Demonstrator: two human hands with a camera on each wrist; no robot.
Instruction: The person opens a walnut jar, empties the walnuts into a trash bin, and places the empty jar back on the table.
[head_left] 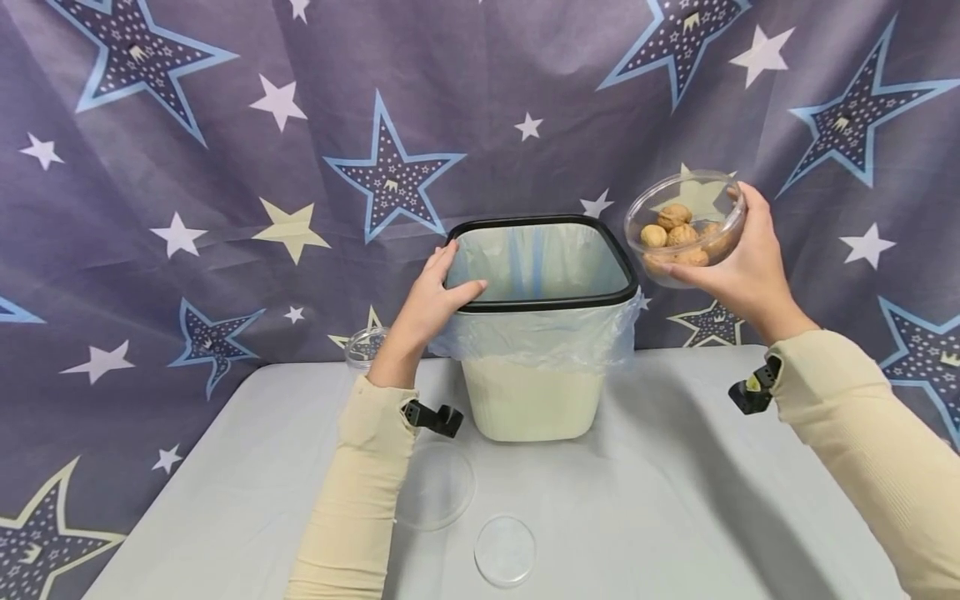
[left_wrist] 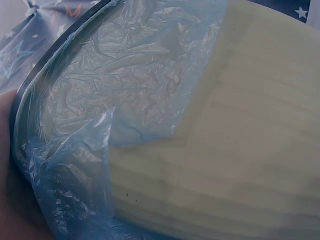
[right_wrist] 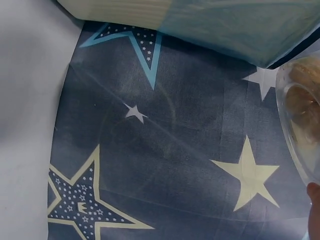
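Note:
A cream trash bin (head_left: 532,400) with a black rim stands upright on the table, lined with a translucent bluish plastic bag (head_left: 540,337) folded over its edge. My left hand (head_left: 431,300) holds the bin's rim at the near left corner, the thumb reaching over the opening. To the right of the bin, above the table, my right hand (head_left: 750,258) grips a clear round plastic bowl (head_left: 637,212) by its side. Several walnuts (head_left: 681,235) lie in the bowl, which tips slightly toward the bin. Only a fingertip and part of the bowl show in the right wrist view.
On the table (head_left: 637,517) a large clear lid (head_left: 435,487) lies beside the left forearm, with a smaller clear lid (head_left: 505,550) nearer the front edge. Partly behind the left wrist is a clear container (head_left: 365,343). A star-patterned curtain (head_left: 480,108) hangs behind the table.

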